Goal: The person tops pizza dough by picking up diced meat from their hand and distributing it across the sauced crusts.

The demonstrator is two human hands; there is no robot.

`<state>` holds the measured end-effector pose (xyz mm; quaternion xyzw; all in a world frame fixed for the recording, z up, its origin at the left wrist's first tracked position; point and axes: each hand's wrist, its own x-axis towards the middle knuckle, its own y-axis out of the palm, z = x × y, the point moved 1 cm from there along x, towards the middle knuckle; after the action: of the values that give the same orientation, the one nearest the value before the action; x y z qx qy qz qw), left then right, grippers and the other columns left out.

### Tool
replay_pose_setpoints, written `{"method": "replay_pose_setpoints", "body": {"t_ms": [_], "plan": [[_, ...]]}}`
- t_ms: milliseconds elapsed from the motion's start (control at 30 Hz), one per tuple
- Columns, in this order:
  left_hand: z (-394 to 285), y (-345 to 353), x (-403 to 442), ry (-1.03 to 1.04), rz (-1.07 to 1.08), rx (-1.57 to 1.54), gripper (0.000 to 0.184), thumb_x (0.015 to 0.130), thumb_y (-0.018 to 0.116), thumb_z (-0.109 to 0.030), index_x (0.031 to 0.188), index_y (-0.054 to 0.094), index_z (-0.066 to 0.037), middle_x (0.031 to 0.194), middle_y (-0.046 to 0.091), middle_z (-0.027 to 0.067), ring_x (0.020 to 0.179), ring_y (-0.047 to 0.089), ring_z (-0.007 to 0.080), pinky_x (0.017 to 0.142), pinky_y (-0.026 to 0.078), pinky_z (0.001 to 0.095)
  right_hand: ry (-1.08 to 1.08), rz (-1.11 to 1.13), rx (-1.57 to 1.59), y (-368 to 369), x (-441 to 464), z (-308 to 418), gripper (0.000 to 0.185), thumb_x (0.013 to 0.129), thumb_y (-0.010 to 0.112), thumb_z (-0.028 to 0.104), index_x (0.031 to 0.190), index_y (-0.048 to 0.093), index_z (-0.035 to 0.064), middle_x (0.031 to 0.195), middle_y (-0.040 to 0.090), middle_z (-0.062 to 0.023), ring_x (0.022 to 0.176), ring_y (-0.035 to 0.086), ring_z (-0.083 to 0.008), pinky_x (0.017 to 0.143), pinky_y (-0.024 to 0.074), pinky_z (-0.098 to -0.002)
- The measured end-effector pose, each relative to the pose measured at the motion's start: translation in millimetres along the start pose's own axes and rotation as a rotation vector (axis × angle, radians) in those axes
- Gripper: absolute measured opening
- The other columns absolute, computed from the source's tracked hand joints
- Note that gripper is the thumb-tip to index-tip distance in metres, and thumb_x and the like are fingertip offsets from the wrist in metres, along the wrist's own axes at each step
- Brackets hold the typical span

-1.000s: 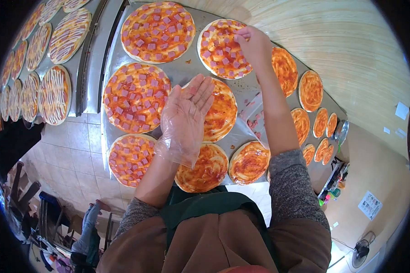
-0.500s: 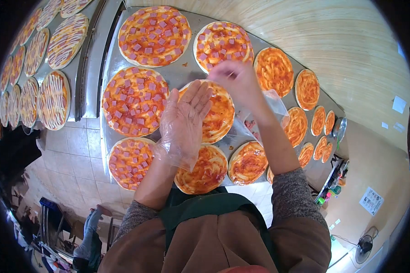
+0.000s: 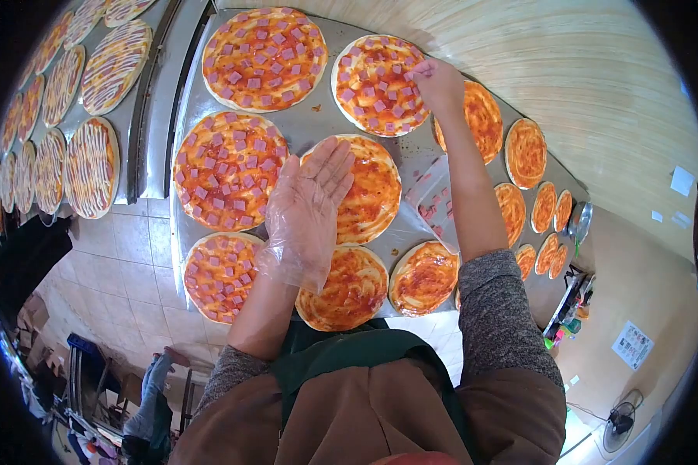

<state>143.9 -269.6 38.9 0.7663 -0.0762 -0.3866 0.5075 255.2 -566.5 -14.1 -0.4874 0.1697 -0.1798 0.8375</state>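
Observation:
My left hand [image 3: 310,194], in a clear plastic glove [image 3: 295,260], is palm up with its fingers stretched out. It hovers partly over a sauced pizza base [image 3: 368,190] that bears no ham cubes. My right hand [image 3: 440,85] is at the right edge of a pizza with ham cubes [image 3: 380,89], fingertips pinched together; whatever is between them is too small to make out. Beside my right forearm lies a clear plastic bag [image 3: 434,201] with ham cubes in it.
More ham-topped pizzas [image 3: 231,172] lie on the left of the metal table [image 3: 318,85], sauced bases [image 3: 525,153] on the right. White-striped pizzas [image 3: 91,167] fill another table at left. A metal bowl [image 3: 580,218] stands at the far right end; a wall [image 3: 520,46] borders the back.
My right hand has moved up and right, from above the middle sauced base to the right edge of the ham-topped pizza. The left hand has barely shifted.

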Motion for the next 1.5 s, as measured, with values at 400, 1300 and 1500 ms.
{"method": "replay_pose_setpoints", "body": {"t_ms": [400,1300,1500], "plan": [[10,2,2,0.008,-0.017,0.020,0.066,0.105,0.030,-0.046,0.148,0.036,0.004,0.154,0.038,0.0216,0.145,0.034,0.0310,0.121,0.020,0.0425,-0.084,-0.024,-0.031,-10,-9,38,0.023,0.077,0.083,0.030,0.082,0.074,0.0088,0.082,0.073,-0.0062,0.067,0.070,-0.0203,0.065,0.0543,-0.0365],[28,4,-9,-0.012,-0.004,-0.023,0.057,0.106,0.036,-0.033,0.146,0.036,0.007,0.152,0.038,0.0257,0.143,0.038,0.0332,0.119,0.031,0.0422,0.323,0.053,-0.075,-38,-205,-124,0.016,0.084,0.070,0.018,0.087,0.070,0.0025,0.085,0.073,-0.0137,0.079,0.071,-0.0268,0.074,0.0541,-0.0381],[30,13,-14,-0.028,-0.023,0.026,0.054,0.106,0.035,-0.032,0.144,0.038,0.007,0.151,0.040,0.0247,0.142,0.040,0.0322,0.119,0.032,0.0415,0.345,0.038,-0.024,-29,-203,-130,0.017,0.081,0.069,0.020,0.083,0.068,0.0036,0.086,0.071,-0.0151,0.085,0.070,-0.0303,0.075,0.0535,-0.0410]]}}
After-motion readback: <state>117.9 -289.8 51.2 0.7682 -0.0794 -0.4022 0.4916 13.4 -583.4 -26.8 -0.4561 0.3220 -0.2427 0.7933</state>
